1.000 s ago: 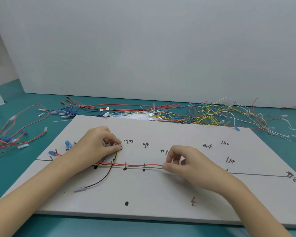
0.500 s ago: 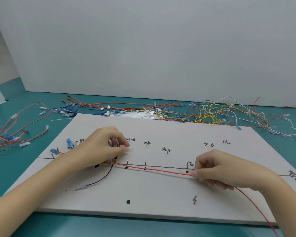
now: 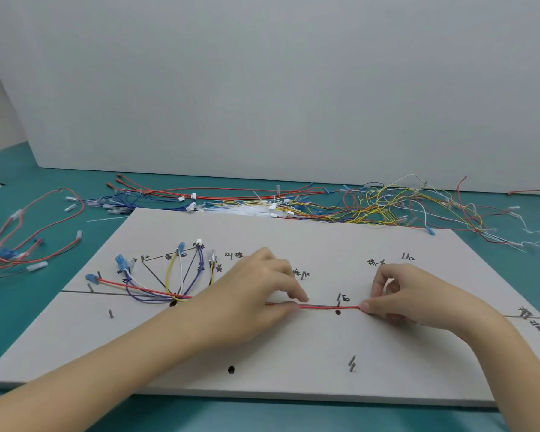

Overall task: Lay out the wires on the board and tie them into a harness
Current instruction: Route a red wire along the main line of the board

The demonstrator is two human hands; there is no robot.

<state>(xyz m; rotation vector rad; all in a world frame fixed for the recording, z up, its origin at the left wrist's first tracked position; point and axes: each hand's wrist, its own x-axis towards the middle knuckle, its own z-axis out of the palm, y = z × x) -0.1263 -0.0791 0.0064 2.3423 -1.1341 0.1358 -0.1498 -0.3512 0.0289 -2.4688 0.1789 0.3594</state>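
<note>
The left hand (image 3: 262, 288) has slid right from the fanned wires (image 3: 169, 282), now uncovered, and its fingers pinch the red wire (image 3: 329, 307) on the board (image 3: 293, 353). The right hand (image 3: 415, 294) pinches it too, closer in than before. Loose wires (image 3: 371, 207) litter the surface (image 3: 60, 188) behind.

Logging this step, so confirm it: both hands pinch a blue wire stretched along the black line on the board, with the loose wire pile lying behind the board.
One detail is wrong: the wire is red, not blue. The head view shows the left hand and right hand pinching a red wire stretched along the black line on the board, with the loose wire pile behind it.
</note>
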